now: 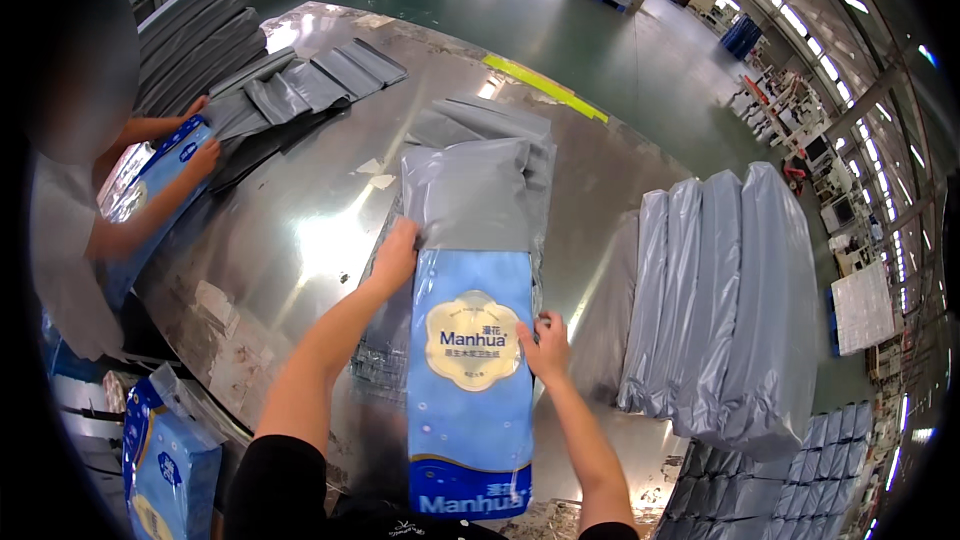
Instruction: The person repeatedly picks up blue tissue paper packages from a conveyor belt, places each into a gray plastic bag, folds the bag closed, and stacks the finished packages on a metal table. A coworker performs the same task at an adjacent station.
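Note:
A long blue tissue pack (470,420) with a cream label lies lengthwise before me on the metal table. Its far end is inside a grey plastic mailing bag (465,190). My left hand (397,252) is closed on the bag's left edge, close to its mouth; some fingertips are hidden. Against the pack's right side rests my right hand (546,348), its thumb on the front and its fingers bent at the edge. More flat grey bags (485,112) lie beneath and beyond the bagged end.
Filled grey bags (715,290) stand in a row on the table's right. At left, a co-worker's hands (205,145) hold another blue pack by grey bags. Another blue pack (175,460) is at lower left. Yellow tape (545,87) marks the far table edge.

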`<state>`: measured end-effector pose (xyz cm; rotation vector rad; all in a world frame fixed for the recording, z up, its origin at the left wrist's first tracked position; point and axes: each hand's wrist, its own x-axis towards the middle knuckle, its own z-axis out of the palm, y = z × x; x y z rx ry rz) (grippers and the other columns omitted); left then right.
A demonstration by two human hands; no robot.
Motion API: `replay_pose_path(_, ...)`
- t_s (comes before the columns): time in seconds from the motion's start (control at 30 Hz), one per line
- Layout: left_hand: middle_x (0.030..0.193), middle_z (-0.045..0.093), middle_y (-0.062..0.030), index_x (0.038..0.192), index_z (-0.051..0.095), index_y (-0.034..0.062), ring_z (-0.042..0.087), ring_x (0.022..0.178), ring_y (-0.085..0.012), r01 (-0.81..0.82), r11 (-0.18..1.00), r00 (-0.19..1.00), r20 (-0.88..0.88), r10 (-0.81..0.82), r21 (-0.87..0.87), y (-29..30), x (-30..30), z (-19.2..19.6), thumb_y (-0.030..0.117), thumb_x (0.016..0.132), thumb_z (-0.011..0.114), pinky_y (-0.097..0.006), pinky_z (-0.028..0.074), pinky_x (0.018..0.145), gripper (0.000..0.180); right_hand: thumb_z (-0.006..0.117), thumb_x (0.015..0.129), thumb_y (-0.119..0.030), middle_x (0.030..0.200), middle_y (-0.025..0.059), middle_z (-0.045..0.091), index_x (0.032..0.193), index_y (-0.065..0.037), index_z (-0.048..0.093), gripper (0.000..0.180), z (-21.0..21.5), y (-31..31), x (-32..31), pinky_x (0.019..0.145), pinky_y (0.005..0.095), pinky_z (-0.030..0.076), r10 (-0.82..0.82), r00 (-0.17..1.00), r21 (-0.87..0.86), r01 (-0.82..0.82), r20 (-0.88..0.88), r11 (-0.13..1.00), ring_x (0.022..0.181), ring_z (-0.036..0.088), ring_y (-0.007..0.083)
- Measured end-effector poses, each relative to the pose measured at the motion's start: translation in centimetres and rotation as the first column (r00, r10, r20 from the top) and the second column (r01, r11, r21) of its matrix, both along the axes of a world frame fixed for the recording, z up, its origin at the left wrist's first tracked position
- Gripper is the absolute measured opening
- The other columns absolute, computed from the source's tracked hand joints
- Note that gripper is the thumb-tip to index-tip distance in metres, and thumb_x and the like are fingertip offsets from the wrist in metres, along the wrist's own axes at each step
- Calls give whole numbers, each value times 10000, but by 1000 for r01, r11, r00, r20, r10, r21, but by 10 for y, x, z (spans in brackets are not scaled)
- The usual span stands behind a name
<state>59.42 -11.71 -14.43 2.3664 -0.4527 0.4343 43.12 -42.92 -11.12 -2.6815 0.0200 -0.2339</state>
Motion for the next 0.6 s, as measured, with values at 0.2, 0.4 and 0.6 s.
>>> replay_pose_path(0.2, 956, 653, -208, 916, 655, 51, 630, 904, -397, -192, 949, 784, -543, 302, 251, -3, 18, -41, 274, 779, 605, -465, 507, 765, 266, 539, 927, -317, 956, 160, 656, 1114, -15, 621, 365, -23, 3, 139, 747, 374, 500, -156, 967, 481, 41, 202, 876, 749, 648, 292)
replay_pose_path(0.4, 926, 669, -211, 884, 673, 48, 641, 891, -388, -74, 942, 815, -524, 246, 327, 11, 3, -39, 272, 793, 583, -464, 514, 754, 257, 581, 899, -215, 758, 157, 673, 908, 11, 676, 245, -61, -4, 114, 659, 328, 483, -148, 988, 571, 152, -53, 807, 666, 631, 203)
replay_pose_path(0.6, 836, 641, -196, 771, 612, 38, 620, 788, -394, 239, 931, 863, -500, -73, 277, 45, -118, -49, 165, 713, 599, -489, 500, 697, 140, 541, 912, -156, 898, 193, 682, 1045, 3, 630, 226, -47, -24, -19, 724, 365, 515, 113, 962, 366, -15, -249, 931, 769, 674, 267)
